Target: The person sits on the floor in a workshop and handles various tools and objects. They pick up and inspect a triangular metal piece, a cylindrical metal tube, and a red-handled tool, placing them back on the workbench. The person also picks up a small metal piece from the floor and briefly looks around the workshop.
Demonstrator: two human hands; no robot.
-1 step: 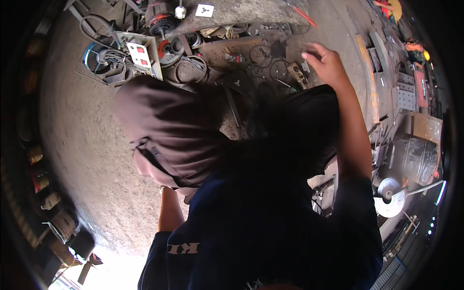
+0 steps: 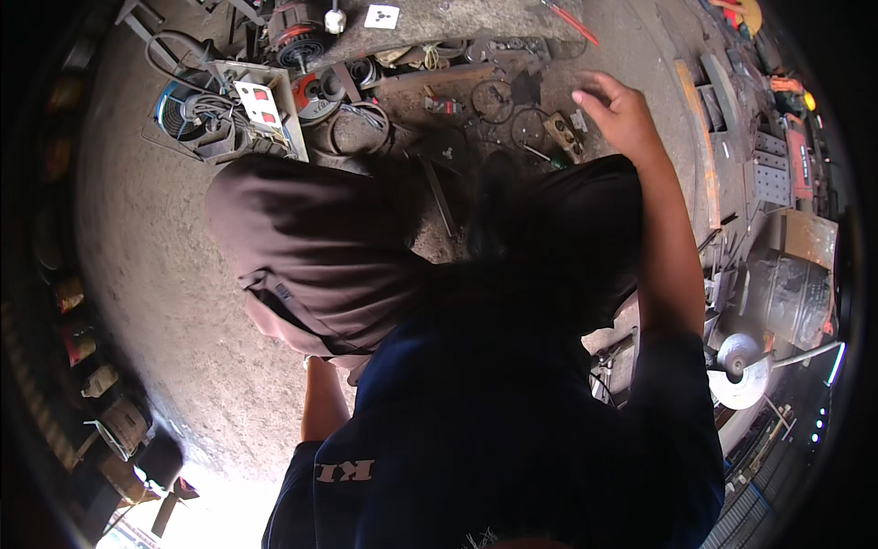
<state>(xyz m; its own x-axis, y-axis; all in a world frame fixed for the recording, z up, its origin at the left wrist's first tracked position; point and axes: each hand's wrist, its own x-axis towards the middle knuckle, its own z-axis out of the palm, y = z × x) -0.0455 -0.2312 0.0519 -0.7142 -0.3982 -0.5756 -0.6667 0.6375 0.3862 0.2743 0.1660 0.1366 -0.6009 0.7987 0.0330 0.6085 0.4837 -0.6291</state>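
My right hand [image 2: 620, 117] is raised beyond my right knee, fingers loosely curved and thumb apart, holding nothing. Nearest to it is a worn socket strip [image 2: 562, 135] on the ground, apart from the hand. A screwdriver with a green handle [image 2: 556, 163] lies just below the strip. My left forearm [image 2: 325, 403] hangs beside my left thigh; the hand is hidden behind the brown trouser leg [image 2: 311, 247]. Between my legs lies a narrow flat metal bar [image 2: 437, 197].
Ahead are a motor [image 2: 300, 37], an open metal box with red switches [image 2: 263, 102], a blue-rimmed fan [image 2: 178, 112], a red cutting disc [image 2: 315, 96] and a coiled cable [image 2: 358, 130]. A red-handled tool [image 2: 574, 23] lies far off. Metal bars [image 2: 700, 137] and a round grey disc [image 2: 737, 364] are at right.
My left knee has shifted slightly left in the view. My right hand stays in nearly the same place, its fingers slightly more raised.
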